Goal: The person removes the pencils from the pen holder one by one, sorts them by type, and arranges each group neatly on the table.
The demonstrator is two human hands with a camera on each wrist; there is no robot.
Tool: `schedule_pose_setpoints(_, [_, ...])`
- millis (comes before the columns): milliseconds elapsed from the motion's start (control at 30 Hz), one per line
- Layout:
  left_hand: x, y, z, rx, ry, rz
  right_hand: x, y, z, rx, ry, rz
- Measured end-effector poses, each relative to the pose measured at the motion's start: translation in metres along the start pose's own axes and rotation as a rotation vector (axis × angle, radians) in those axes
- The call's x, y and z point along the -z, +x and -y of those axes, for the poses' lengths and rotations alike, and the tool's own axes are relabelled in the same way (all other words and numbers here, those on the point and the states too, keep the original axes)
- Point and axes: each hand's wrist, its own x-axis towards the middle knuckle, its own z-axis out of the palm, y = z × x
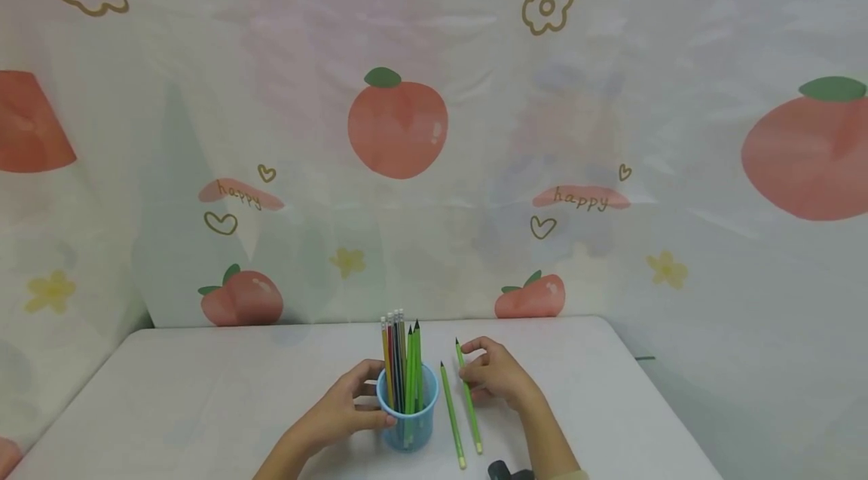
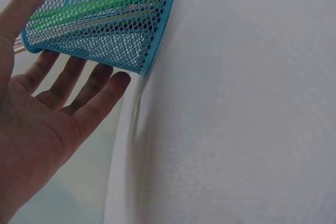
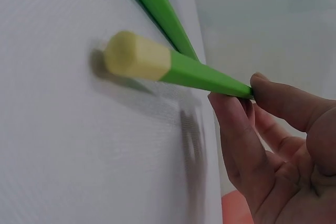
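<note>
Left hand, head cam: my left hand [image 1: 339,408] has its thumb and fingers around the blue mesh cup [image 1: 423,429], which stands upright on the white table [image 1: 224,405].
Cup contents: green pencils [image 1: 410,368] with dark tips up, plus some other pencils [image 1: 396,359] showing white ends up top.
Right hand, head cam: my right hand [image 1: 498,376] is pinching a light-green pencil [image 1: 472,420] just right of the cup, tip pointing away from me.
Loose one: a second light-green pencil [image 1: 452,416] lies between that and the cup.
Mesh, left wrist cam: thumb on one side, fingers on the other, green showing through.
Yellow end, right wrist cam: nearest the lens, thumb and fingers gripping farther along; can't tell if it touches the table.
</note>
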Motion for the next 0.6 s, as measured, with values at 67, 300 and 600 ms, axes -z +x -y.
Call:
schedule_pose_setpoints(67, [0.0000, -0.0006, -0.0008, 0.002, -0.001, -0.003, -0.0008, 0.0000, 0.0000, -0.001, -0.012, -0.003])
schedule_pose_setpoints(300, [0.0001, 0.0007, 0.0020, -0.006, 0.003, -0.004, -0.0020, -0.0014, 0.0021, -0.035, -0.049, -0.026])
schedule_pose_setpoints(600, [0.0009, 0.0025, 0.0056, -0.007, 0.012, -0.003, -0.0031, -0.0023, 0.0017, -0.064, -0.086, -0.038])
